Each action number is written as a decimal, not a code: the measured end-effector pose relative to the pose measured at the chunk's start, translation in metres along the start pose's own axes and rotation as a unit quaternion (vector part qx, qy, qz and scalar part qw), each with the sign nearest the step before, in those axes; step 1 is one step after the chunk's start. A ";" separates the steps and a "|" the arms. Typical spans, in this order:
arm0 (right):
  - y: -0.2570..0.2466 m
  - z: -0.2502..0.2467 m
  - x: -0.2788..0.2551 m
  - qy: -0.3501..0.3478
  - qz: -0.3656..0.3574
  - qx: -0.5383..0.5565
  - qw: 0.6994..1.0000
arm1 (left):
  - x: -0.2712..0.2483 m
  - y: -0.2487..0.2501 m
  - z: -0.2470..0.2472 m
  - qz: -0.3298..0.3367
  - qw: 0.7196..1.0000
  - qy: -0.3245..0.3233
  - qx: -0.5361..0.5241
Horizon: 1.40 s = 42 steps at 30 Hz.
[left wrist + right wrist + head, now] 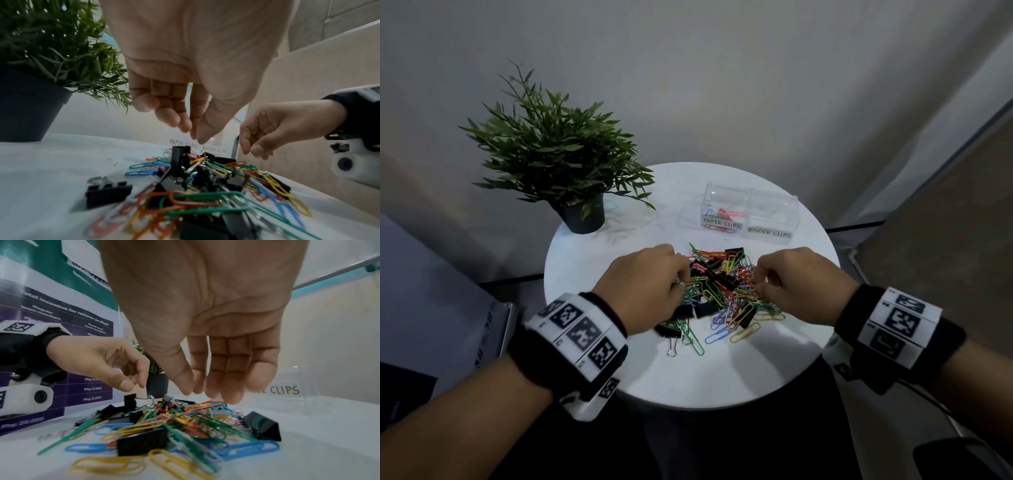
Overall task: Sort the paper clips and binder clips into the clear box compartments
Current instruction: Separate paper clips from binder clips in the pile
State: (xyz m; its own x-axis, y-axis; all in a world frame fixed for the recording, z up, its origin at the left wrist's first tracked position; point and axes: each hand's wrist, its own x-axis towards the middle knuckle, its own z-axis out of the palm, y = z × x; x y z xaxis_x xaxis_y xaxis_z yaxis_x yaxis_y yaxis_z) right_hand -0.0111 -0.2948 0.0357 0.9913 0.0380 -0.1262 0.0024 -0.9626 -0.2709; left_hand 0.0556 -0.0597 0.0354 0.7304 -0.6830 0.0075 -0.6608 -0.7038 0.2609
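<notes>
Dim, even indoor light; the white table [585, 274] is the brightest surface, carrying soft shadows below both hands. The head view darkens toward its lower corners and bends straight wall lines at the edges. In both wrist views the palm fills the upper frame, strongly stretched by the wide lens. Paper clips [205, 204] nearest the lens, beneath the left hand [185, 65], are blurred; fingertips [232, 394] of the right hand [216, 313] are soft.

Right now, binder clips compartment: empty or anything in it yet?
Looks empty. In the head view the binder clips compartment shows only clear plastic; the paper clips compartment holds a few coloured clips.
</notes>
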 end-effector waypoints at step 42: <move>0.015 -0.014 0.016 0.057 0.064 0.178 0.980 | 0.037 -0.001 0.007 -0.053 0.998 -0.010 -0.031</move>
State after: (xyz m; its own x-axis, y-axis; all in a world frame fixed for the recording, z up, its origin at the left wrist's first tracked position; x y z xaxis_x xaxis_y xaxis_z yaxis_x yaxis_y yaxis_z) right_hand 0.0066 -0.3124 0.0425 0.9887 -0.1273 -0.0792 -0.1496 -0.8018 -0.5786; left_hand 0.0816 -0.0855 0.0288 0.7915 -0.6097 -0.0426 -0.5676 -0.7591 0.3188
